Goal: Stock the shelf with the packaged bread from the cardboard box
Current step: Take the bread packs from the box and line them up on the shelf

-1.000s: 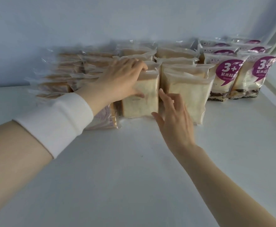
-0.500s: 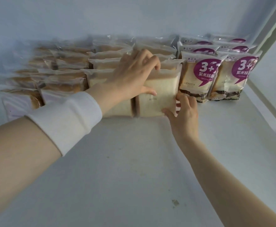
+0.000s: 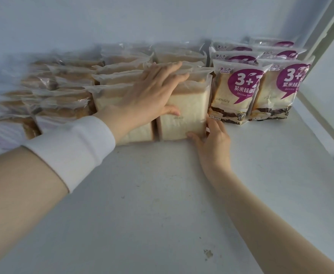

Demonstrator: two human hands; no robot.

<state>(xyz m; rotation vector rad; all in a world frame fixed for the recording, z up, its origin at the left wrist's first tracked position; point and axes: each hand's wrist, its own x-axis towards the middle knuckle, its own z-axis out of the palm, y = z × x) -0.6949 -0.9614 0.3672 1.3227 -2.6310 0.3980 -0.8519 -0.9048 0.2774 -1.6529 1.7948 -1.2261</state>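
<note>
A pale sliced-bread pack (image 3: 184, 115) in frosted wrap stands upright at the front of a row on the white shelf (image 3: 162, 204). My left hand (image 3: 150, 95) lies over its top, fingers spread across the packs behind and thumb on its front face. My right hand (image 3: 213, 143) holds its lower right corner, thumb under the bottom edge and fingers along the side. A second pale pack (image 3: 138, 133) stands just left of it, mostly hidden by my left wrist. The cardboard box is out of view.
Purple-labelled bread packs (image 3: 239, 89) stand in rows directly right of the held pack, nearly touching it. Clear-wrapped brown bread packs (image 3: 63, 99) fill the shelf's left rear. A white upright (image 3: 324, 36) bounds the shelf at right. A small scuff (image 3: 207, 254) marks the front.
Both hands and the pale pack have shifted right until the pack sits close against the purple packs. My right hand dropped from its side to its lower corner; my left fingers flattened out.
</note>
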